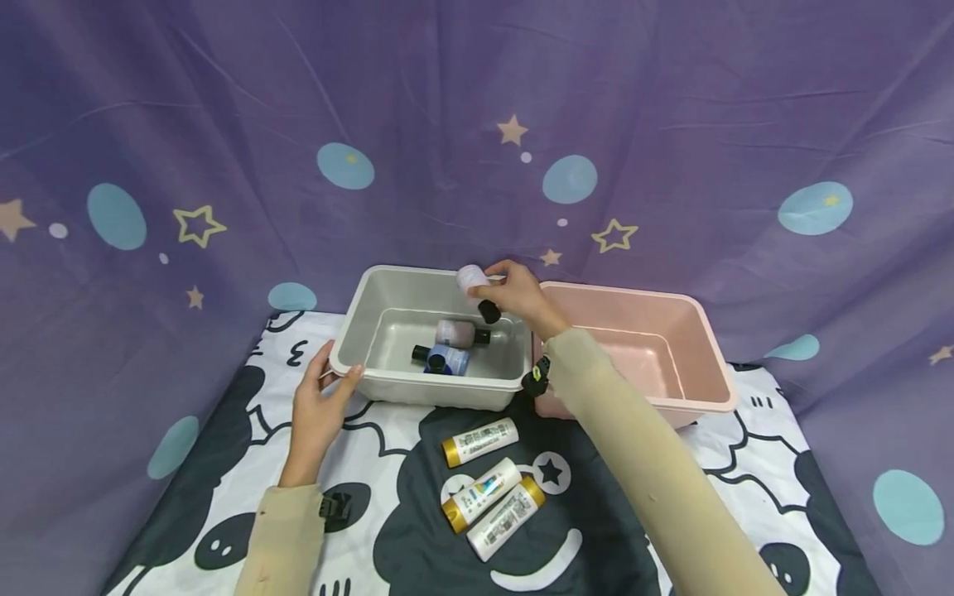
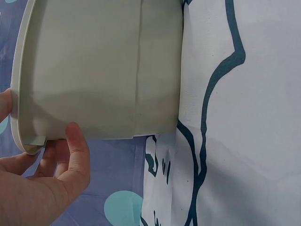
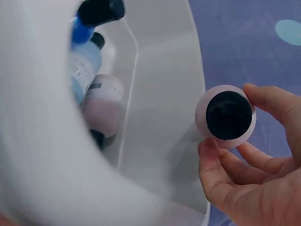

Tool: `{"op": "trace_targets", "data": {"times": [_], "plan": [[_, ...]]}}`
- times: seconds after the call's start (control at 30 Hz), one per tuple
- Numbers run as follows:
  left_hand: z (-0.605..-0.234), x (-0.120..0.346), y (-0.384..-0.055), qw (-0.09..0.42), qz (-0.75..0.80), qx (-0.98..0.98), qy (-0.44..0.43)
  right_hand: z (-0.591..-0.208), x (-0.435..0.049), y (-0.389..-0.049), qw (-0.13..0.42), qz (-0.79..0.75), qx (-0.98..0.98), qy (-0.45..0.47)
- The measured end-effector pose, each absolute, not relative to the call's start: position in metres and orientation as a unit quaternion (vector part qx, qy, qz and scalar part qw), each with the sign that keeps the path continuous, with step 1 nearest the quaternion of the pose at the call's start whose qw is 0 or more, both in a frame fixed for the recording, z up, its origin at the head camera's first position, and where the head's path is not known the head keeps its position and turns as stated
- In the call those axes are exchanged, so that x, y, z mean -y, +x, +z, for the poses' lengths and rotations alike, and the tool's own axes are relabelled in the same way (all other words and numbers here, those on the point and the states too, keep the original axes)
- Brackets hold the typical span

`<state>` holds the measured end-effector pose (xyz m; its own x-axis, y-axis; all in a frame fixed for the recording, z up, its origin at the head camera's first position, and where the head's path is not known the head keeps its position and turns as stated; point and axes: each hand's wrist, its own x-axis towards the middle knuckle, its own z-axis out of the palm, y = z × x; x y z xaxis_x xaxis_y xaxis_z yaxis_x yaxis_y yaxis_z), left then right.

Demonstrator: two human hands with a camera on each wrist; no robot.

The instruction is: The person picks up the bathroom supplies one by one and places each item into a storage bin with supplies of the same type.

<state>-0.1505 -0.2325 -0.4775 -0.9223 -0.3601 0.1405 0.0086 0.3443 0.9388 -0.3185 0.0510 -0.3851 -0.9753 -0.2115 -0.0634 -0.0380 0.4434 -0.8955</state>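
My right hand [image 1: 522, 298] pinches a small pale pink bottle [image 1: 471, 279] over the far right part of the grey plastic bin [image 1: 432, 391]. Its black cap [image 3: 229, 115] faces the right wrist camera, with fingers and thumb around the bottle's sides. At the bin's near left corner, my left hand [image 1: 320, 414] grips the rim; the left wrist view shows fingertips against the outer wall [image 2: 94, 70]. Inside the bin lie another pinkish bottle [image 1: 452, 333] and a light blue bottle [image 1: 460, 361], plus a darker blue bottle [image 3: 83, 33] partly hidden in the right wrist view.
A pink bin [image 1: 633, 364] stands right beside the grey one, partly covered by my right arm. Three white tubes with gold caps, one farther back [image 1: 484, 440] and two side by side [image 1: 488, 488], lie in front. A purple patterned curtain [image 1: 447, 99] hangs behind.
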Motion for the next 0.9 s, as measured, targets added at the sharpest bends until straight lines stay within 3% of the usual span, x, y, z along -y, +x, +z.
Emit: {"op": "trace_targets", "data": {"times": [0.33,0.9], "plan": [[-0.479,0.233,-0.151,0.165,-0.557,0.806,0.11,-0.398,-0.052,-0.328,0.094,-0.511,-0.852,-0.07],[-0.479,0.233,-0.151,0.158,-0.558,0.806,0.118,-0.384,-0.064,-0.315,0.092,-0.577,-0.808,-0.076]]}}
